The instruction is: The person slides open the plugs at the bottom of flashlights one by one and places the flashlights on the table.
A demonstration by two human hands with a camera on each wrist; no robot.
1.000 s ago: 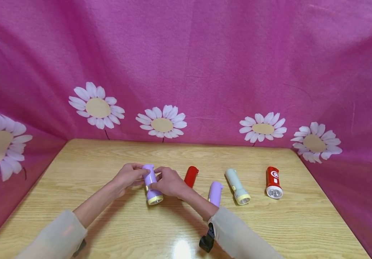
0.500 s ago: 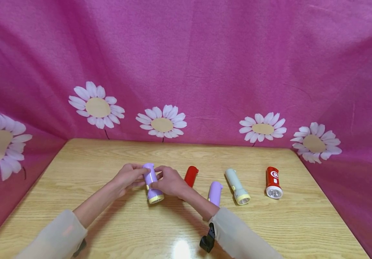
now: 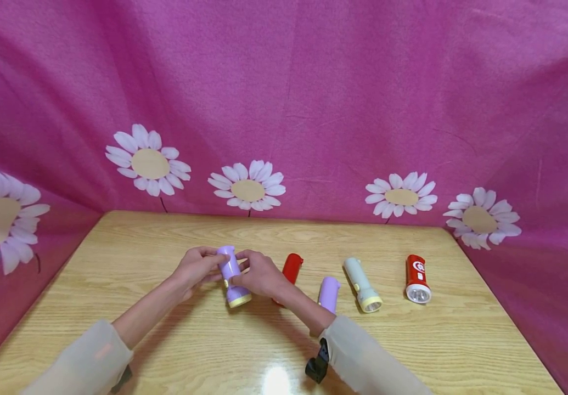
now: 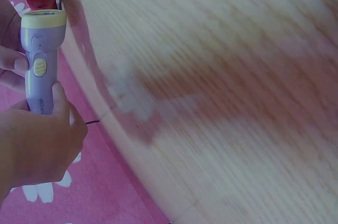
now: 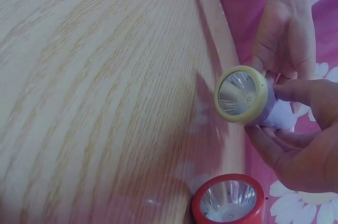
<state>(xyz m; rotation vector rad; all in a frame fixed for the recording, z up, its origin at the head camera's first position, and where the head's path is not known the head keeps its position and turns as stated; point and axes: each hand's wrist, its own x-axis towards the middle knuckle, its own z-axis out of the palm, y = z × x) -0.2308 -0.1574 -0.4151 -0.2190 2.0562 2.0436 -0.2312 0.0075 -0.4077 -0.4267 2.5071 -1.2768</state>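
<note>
Both hands hold a purple flashlight [image 3: 231, 269] with a pale yellow head ring, at the left of the table. My left hand [image 3: 197, 271] grips it near the tail end, thumb along the barrel. Lower down, my right hand [image 3: 262, 276] pinches the barrel between thumb and fingers, close to the yellow switch [image 4: 40, 67]. The flashlight tilts head-down towards me, its shadow on the wood below. In the right wrist view its reflector lens [image 5: 237, 93] looks unlit. Just right of the right hand lies a red flashlight [image 3: 292, 268], partly hidden by that hand and forearm.
A second purple flashlight [image 3: 329, 294] lies beyond the right forearm, its head hidden. Farther right are a grey-green flashlight [image 3: 361, 282] and a red one with a white head [image 3: 417, 277]. A pink daisy-print cloth [image 3: 313, 109] hangs around the wooden table [image 3: 412, 351].
The held flashlight has risen slightly and tipped, so its lens now faces down, out of the head view. Both hands have shifted a little with it; the other flashlights stay put.
</note>
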